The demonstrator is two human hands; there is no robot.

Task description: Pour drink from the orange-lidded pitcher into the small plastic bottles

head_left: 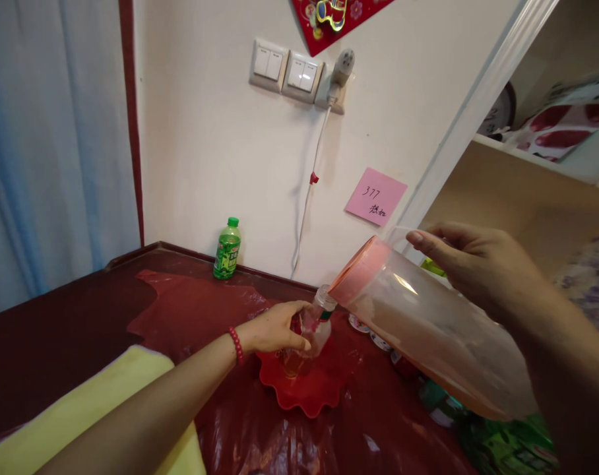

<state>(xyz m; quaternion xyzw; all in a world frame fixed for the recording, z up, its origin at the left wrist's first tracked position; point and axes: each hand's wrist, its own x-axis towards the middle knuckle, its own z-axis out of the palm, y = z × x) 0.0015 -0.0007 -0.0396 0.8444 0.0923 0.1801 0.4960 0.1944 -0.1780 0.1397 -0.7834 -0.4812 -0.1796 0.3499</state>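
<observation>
With its fingers wrapped round a clear bottle [318, 333], my left hand [274, 328] wears a red bead bracelet at the wrist. The bottle has no cap and stands in a red scalloped dish [304, 389], with some amber liquid low down in it. My right hand [465, 260] grips the handle of a translucent plastic pitcher [428, 323] with a pinkish-orange rim. Tilted to the left, the pitcher has its rim against or just above the bottle's mouth. Brownish liquid lies along its lower side. Whether a stream is flowing I cannot tell.
A green drink bottle [227, 249] stands by the wall. A yellow cloth [126, 382] lies at the left under my forearm. Green packages [512, 442] sit beneath the pitcher at the right. A white cord [307, 198] hangs from the wall socket, beside shelves.
</observation>
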